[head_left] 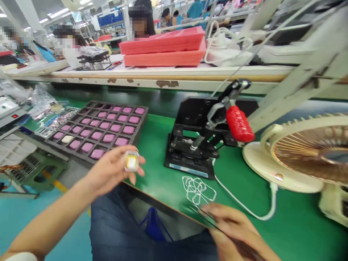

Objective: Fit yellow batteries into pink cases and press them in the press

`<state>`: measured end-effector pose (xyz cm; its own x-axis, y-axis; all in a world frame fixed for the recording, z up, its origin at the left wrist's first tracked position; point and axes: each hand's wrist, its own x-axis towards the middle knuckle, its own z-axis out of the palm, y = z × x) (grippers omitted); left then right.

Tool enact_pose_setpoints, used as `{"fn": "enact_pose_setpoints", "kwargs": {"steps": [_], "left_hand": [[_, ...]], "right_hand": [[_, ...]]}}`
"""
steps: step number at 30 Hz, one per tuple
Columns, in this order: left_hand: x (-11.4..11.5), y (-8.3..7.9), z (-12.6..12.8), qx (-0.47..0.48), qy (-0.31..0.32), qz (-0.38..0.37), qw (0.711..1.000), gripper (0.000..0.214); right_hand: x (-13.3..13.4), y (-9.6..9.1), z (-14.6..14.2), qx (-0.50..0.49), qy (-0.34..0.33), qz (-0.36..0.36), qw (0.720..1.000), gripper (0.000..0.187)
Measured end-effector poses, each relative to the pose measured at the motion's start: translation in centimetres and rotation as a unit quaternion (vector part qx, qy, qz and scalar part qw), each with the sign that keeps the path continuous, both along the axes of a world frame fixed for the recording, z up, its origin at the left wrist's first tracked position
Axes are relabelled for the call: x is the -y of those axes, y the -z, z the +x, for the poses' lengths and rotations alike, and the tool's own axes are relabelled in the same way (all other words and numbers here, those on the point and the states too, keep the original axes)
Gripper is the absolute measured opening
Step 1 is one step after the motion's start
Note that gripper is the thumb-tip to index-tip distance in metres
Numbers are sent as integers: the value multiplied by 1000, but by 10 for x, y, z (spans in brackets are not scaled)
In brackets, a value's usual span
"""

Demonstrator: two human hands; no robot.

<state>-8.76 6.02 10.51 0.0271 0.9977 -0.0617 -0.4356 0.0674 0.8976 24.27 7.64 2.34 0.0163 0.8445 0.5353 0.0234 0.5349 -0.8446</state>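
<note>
My left hand (115, 168) holds up a small squarish case (132, 161) with a pale rim and a yellow-edged white middle, its fingers closed round the sides. Low on the right, my right hand (233, 226) grips a pair of dark tweezers (217, 225), tips pointing toward a loose pile of thin white ring-shaped gaskets (196, 189) on the green mat. Whether the tips touch a ring is too blurred to tell. Behind the pile stands a black toggle press (190, 145) with a red handle (239, 124).
A dark foam tray (108, 105) with several purple pieces and one whitish piece lies at the left. A cream fan (282, 166) and white cable (244, 208) occupy the right. Pink foam sheets (163, 49) sit on the shelf above; people work beyond it.
</note>
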Motion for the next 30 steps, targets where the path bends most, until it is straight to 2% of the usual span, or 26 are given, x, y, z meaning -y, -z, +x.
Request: {"fn": "enact_pose_setpoints", "kwargs": {"steps": [3,5,7,13,20,26,30], "left_hand": [[24,31,69,143,91,-68,983,29],[31,46,93,197,112,-89,970,30],[33,55,105,219,117,-96,964,32],[34,61,114,234,117,-107,959,35],[37,67,119,234,91,-127,960,39],[39,68,119,245,79,-139,956,41],[40,69,121,260,79,-140,952,41]], "right_hand": [[7,-15,-28,-10,-93,68,993,33],[9,-17,-37,-17,-118,89,989,39],[12,-14,-37,-9,-132,90,987,40],[19,0,-22,20,-134,75,988,41],[20,11,-25,22,-141,66,988,44],[18,14,-26,33,-158,107,981,47],[18,14,-28,49,-144,129,980,45]]}}
